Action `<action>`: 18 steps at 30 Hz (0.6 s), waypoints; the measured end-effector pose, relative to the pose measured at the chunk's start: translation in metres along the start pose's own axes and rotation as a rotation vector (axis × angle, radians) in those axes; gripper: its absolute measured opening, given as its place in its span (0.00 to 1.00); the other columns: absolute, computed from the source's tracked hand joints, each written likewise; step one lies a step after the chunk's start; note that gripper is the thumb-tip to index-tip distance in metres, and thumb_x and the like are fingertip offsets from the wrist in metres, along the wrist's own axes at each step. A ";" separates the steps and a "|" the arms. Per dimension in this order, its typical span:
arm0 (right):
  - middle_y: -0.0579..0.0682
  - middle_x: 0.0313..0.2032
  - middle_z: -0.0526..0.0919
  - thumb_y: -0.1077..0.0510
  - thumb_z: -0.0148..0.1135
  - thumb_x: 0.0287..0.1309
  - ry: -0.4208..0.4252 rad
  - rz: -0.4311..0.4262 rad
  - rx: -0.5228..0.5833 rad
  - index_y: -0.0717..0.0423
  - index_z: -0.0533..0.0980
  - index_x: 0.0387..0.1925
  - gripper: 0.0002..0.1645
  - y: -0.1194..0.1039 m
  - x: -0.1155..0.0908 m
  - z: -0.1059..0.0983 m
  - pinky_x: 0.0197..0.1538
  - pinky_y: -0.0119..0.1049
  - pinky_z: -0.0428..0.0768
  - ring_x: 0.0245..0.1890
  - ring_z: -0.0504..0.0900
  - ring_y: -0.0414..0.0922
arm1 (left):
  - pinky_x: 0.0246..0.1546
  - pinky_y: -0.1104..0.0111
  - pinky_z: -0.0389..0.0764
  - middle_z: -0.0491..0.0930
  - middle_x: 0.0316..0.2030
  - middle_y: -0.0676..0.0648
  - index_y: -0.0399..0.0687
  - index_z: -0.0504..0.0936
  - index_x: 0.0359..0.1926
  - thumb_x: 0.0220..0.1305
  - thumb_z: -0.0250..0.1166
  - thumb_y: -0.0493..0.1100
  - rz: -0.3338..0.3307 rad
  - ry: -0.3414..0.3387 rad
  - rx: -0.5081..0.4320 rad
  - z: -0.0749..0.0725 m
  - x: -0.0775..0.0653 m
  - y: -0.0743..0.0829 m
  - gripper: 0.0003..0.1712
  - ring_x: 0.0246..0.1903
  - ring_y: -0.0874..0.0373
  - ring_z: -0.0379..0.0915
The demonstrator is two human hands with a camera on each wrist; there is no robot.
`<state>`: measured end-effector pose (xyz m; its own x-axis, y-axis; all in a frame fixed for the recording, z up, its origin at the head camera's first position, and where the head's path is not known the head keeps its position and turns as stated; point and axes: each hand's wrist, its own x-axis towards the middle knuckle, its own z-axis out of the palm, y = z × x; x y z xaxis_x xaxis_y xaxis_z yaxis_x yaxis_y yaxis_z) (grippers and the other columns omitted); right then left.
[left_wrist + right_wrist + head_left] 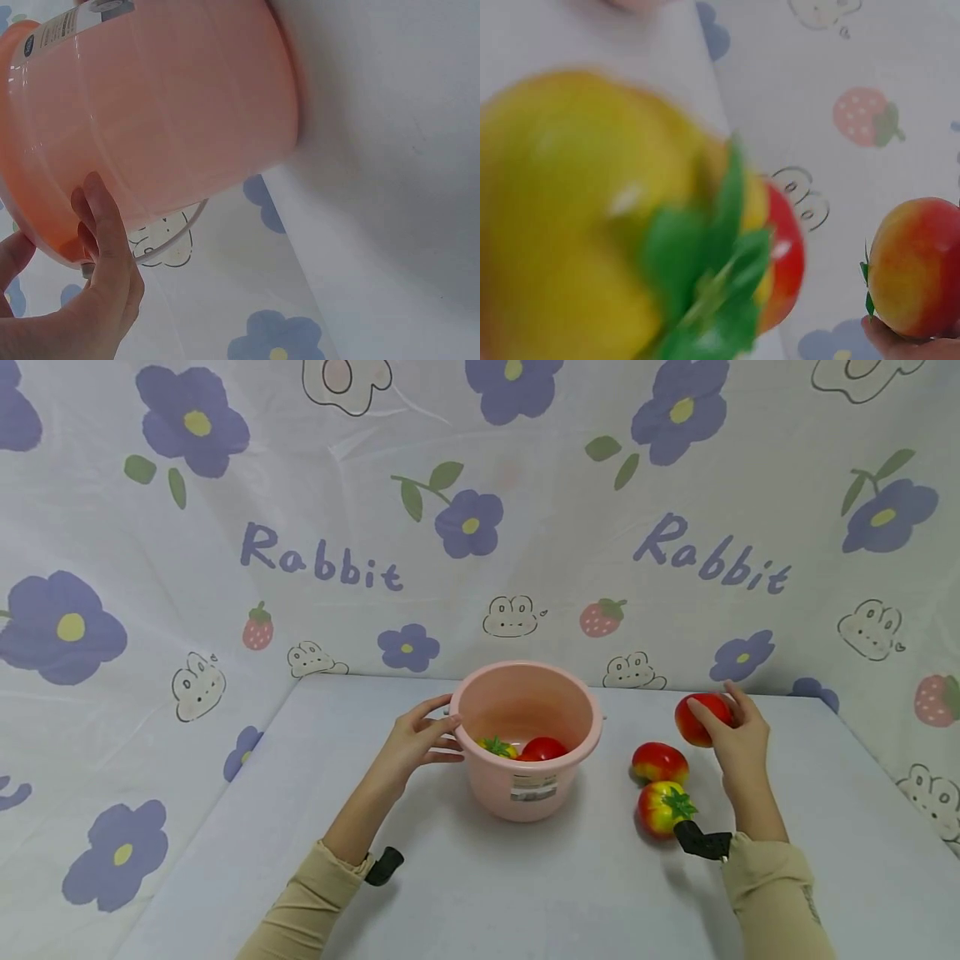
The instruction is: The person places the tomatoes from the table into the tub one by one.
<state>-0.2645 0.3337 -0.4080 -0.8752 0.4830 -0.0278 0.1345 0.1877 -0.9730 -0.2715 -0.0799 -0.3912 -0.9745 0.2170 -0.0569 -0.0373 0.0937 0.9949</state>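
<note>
A pink bucket [525, 789] stands upright on the table, with a red tomato [543, 749] and a yellowish one with green leaves [498, 746] visible inside. My left hand [420, 739] grips its left rim, thumb at the edge and fingers against the outer wall; the left wrist view shows this hand [97, 285] beside the handle's joint. Above the table at the right, my right hand [738, 735] holds a red-and-yellow tomato [919, 266] between thumb and fingers. Below it lie two more tomatoes, one red-yellow [660, 763] and one with green leaves [665, 810].
The white table [480, 893] meets a printed cloth backdrop [540, 468] behind the bucket. A thin white bucket handle [176, 240] hangs at the far side. Black wrist mounts [701, 841] extend from both sleeves, the right one close to the leafy tomato.
</note>
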 end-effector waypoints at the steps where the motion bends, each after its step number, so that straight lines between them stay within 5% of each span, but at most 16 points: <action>1: 0.49 0.76 0.56 0.46 0.59 0.66 -0.005 -0.007 0.000 0.33 0.51 0.76 0.42 -0.004 0.000 0.002 0.74 0.51 0.63 0.76 0.53 0.53 | 0.44 0.58 0.88 0.80 0.46 0.40 0.55 0.67 0.69 0.68 0.62 0.49 0.000 0.000 0.001 0.000 0.000 0.000 0.31 0.39 0.53 0.85; 18: 0.46 0.73 0.62 0.48 0.63 0.62 -0.097 -0.101 0.116 0.31 0.54 0.74 0.44 -0.072 -0.013 0.032 0.75 0.48 0.63 0.75 0.57 0.51 | 0.46 0.57 0.87 0.80 0.47 0.40 0.54 0.67 0.69 0.68 0.62 0.49 -0.002 -0.014 -0.009 0.000 0.000 0.001 0.31 0.37 0.57 0.85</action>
<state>-0.2776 0.2869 -0.3452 -0.9230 0.3810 0.0547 -0.0059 0.1281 -0.9917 -0.2713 -0.0800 -0.3905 -0.9713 0.2303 -0.0599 -0.0412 0.0850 0.9955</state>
